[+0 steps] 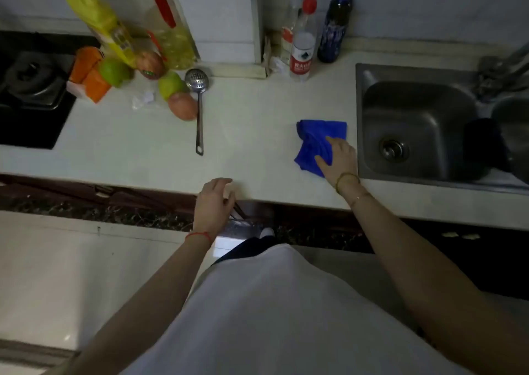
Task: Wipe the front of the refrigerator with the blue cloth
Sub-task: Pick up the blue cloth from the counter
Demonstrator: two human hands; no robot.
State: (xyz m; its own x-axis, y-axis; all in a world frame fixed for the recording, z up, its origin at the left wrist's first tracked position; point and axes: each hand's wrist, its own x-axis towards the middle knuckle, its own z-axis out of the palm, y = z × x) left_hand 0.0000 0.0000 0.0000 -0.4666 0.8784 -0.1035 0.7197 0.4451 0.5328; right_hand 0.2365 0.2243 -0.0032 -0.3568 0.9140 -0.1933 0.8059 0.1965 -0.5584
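We stand at a long pale desk [143, 145] with a steel sink [415, 128] set into its right end and a dark hob [31, 88] at its left; no refrigerator front shows clearly in this view, so wiping has not begun. The blue cloth [315, 142] lies crumpled on the desk just left of the sink. Our right hand [339, 158] lies on top of it, fingers [322, 161] curling into the folds, apparently starting to gather it rather than lifting yet. Our left hand [214, 200] rests at the desk's front edge, fingers loosely bent and holding nothing. To do this step well, we judge it best to bunch the cloth fully into the palm so no corner trails toward the sink, then lift cleanly. A slotted ladle [198, 94] and some fruit [177, 94] lie well to the left, out of our way.
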